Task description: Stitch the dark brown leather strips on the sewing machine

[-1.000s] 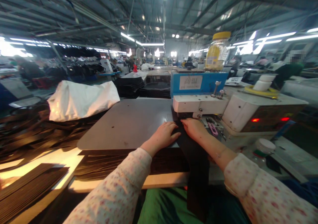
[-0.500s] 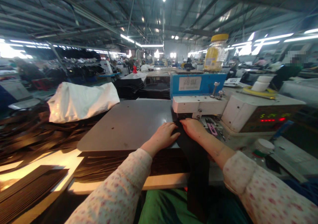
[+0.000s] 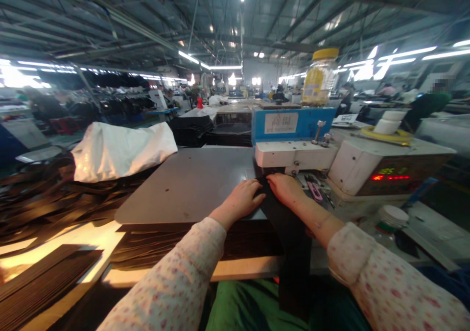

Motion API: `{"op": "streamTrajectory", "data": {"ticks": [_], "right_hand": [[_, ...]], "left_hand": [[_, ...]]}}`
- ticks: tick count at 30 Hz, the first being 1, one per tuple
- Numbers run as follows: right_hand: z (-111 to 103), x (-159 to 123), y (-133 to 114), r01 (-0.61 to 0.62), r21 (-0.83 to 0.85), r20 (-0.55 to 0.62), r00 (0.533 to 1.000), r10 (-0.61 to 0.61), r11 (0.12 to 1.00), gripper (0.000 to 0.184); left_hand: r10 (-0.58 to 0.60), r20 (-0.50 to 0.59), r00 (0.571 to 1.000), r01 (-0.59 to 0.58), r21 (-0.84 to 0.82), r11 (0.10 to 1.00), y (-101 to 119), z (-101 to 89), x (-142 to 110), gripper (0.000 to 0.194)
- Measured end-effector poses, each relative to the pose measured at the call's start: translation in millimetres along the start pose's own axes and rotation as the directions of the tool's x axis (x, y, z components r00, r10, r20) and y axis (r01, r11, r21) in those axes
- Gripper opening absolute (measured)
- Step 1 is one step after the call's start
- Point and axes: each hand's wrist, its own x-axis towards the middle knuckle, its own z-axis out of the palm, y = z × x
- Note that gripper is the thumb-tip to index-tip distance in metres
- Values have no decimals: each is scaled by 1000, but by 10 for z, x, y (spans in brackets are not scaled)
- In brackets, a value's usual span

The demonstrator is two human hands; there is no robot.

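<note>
A wide black fabric strip (image 3: pixel 290 233) runs from the head of a white and blue machine (image 3: pixel 293 152) down over the table edge into my lap. On the strip's left edge, close to the machine head, my left hand (image 3: pixel 244 196) is closed, thumb and fingertips at the fabric. My right hand (image 3: pixel 282 186) grips the strip's right side just below the head, its fingers curled. The strip's far end passes under the head, where the contact is hidden. Left of the strip lies a smooth grey metal plate (image 3: pixel 191 184). Pink-handled snips (image 3: pixel 315 190) rest right of my right hand.
A control box (image 3: pixel 400 157) with a lit display stands at the right, near a small lidded jar (image 3: pixel 392 218). A yellow-capped jar (image 3: pixel 319 79) tops the machine. Dark strips and a white bag (image 3: pixel 125 150) lie left; a stack of dark pieces (image 3: pixel 47 282) sits front left.
Both hands stay on the strip at nearly the same spot. The lit figures on the control box differ. The view has shifted very slightly.
</note>
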Motion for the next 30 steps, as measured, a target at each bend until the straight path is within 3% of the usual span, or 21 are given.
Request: {"op": "streamTrajectory", "data": {"ticks": [5, 30], "right_hand": [[16, 19, 11, -59, 29, -11, 998, 60, 998, 26], [28, 33, 12, -79, 77, 9, 997, 78, 994, 26]], "left_hand": [[1, -5, 1000, -1, -1, 1000, -12, 12, 11, 30], [42, 1, 999, -42, -1, 999, -51, 15, 13, 31]]}}
